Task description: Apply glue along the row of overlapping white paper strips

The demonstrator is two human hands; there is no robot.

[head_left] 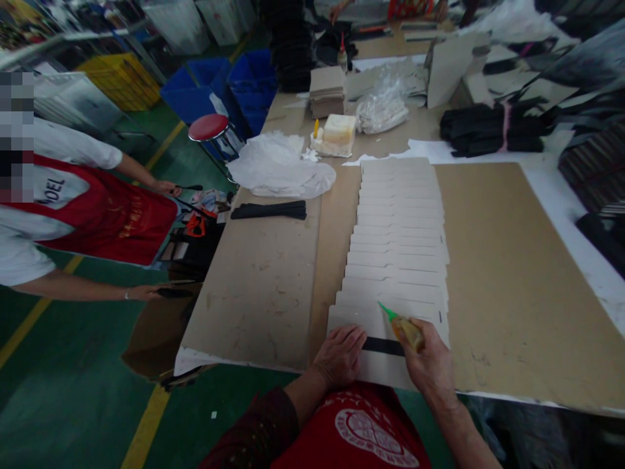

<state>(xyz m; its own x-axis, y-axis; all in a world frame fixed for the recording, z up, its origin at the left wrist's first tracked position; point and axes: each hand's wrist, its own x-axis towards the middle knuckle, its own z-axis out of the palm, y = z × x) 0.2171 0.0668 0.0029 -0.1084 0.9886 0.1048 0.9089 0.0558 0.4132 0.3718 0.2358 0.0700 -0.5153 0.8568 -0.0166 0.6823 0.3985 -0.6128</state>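
Observation:
My right hand [430, 361] is closed around a small glue bottle [405, 329] with a green nozzle that points up and left over the nearest card. My left hand [340, 355] lies flat with fingers stretched out, pressing on the left part of that card. A black strip [383, 346] lies across the card between my two hands. The card is the nearest of a long overlapping row of white cards [398, 234] that runs away from me along the brown board [512, 273].
A black strip bundle [269, 210], a white plastic bag [278, 170] and a pale block [339, 130] lie farther up the table. Stacks of black pieces [488, 130] sit at the right. A person in a red apron [97, 218] stands at the left by a red stool [209, 127].

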